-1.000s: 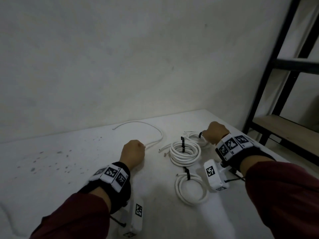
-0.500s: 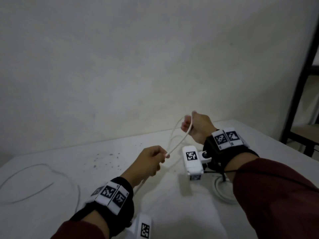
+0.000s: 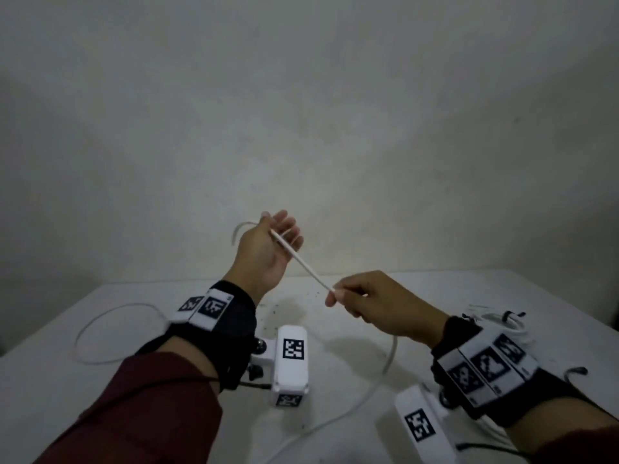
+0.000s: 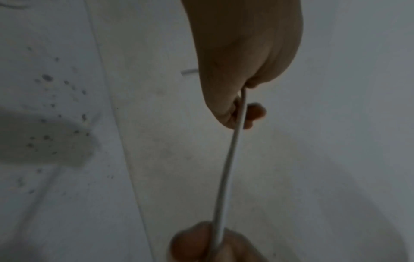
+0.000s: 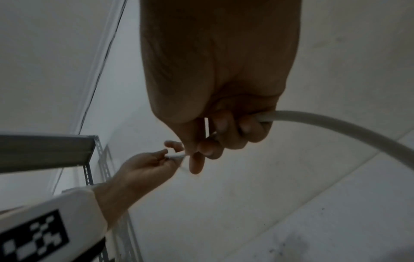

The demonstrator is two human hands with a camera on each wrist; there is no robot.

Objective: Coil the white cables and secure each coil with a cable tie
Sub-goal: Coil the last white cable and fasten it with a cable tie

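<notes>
My left hand (image 3: 264, 252) and right hand (image 3: 375, 303) each grip the thin white cable (image 3: 303, 264), stretched diagonally between them; its slack trails right-side down to the surface (image 3: 335, 346).

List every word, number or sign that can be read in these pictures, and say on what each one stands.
No words or numbers can be read.
Black-and-white square code markers, no letters: on the left wristband, the right wristband, the left wrist camera and the right wrist camera.
The cable bears no print that shows.
</notes>
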